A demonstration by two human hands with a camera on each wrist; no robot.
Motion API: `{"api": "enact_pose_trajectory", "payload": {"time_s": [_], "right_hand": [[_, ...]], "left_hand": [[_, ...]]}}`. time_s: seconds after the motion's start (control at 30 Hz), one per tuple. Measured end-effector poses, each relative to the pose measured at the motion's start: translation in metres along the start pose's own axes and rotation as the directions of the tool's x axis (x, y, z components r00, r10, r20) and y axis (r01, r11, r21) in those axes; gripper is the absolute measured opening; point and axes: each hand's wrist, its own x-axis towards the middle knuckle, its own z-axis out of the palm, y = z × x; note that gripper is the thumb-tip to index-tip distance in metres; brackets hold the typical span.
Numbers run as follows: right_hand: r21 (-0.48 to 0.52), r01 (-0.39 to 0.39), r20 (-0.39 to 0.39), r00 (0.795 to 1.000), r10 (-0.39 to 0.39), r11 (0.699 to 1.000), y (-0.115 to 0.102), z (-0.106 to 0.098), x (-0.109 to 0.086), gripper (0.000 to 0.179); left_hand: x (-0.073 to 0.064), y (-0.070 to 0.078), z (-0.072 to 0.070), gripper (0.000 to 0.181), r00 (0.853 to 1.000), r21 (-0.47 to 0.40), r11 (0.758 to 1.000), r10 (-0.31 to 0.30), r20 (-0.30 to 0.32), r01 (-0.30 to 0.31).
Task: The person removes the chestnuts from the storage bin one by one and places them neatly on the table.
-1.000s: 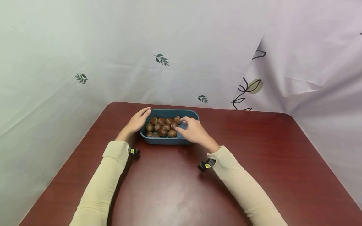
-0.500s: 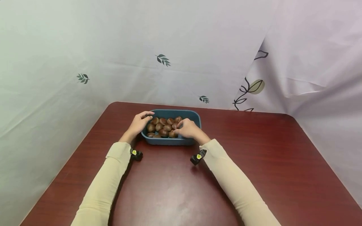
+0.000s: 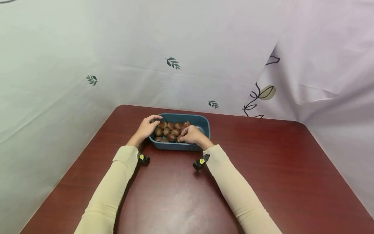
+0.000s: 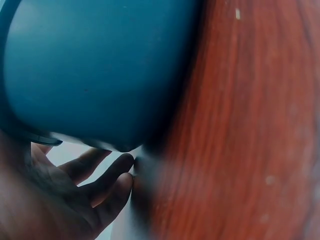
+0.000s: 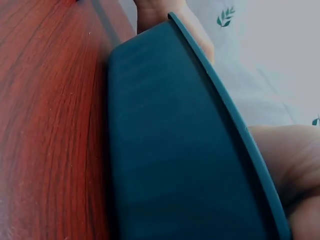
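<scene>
A blue plastic tray [image 3: 179, 147] stands near the far side of the table, with several brown chestnuts [image 3: 171, 137] grouped in its left and middle part. My left hand [image 3: 146, 128] grips the tray's left end, thumb over the rim; in the left wrist view its fingers [image 4: 112, 192] lie along the outside of the wall. Inside the tray, my right hand [image 3: 193, 135] reaches down with thumb and fingertips on a chestnut at the front, pinching it. That chestnut is partly hidden by the fingers. In the right wrist view, the tray's front wall [image 5: 170, 135] covers the right fingertips.
The dark red wooden table [image 3: 175, 195] extends around the tray on all sides. A pale cloth wall [image 3: 131, 48] with leaf prints rises behind it. Dark cameras are strapped to both wrists, including the left wrist camera [image 3: 144, 160].
My right hand has moved left and down into the chestnuts, and its thumb and fingers have closed on one. The left hand has moved from beside the tray onto its left rim.
</scene>
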Motion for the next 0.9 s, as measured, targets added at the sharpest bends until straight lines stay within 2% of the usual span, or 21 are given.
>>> {"api": "enact_pose_trajectory", "payload": {"time_s": [0.33,0.9], "right_hand": [[0.096,-0.021,0.064,0.998,0.015,0.995,0.0046,-0.0017,0.0032,0.020],[0.230,0.004,0.033,0.999,-0.012,0.973,0.0068,-0.0033,0.0012,0.025]], "left_hand": [[-0.0002,0.0001,-0.0009,0.034,1.000,-0.006,1.000,-0.020,-0.001,0.020],[0.0000,-0.0011,0.0006,0.033,1.000,0.001,1.000,-0.023,-0.018,0.023]]}}
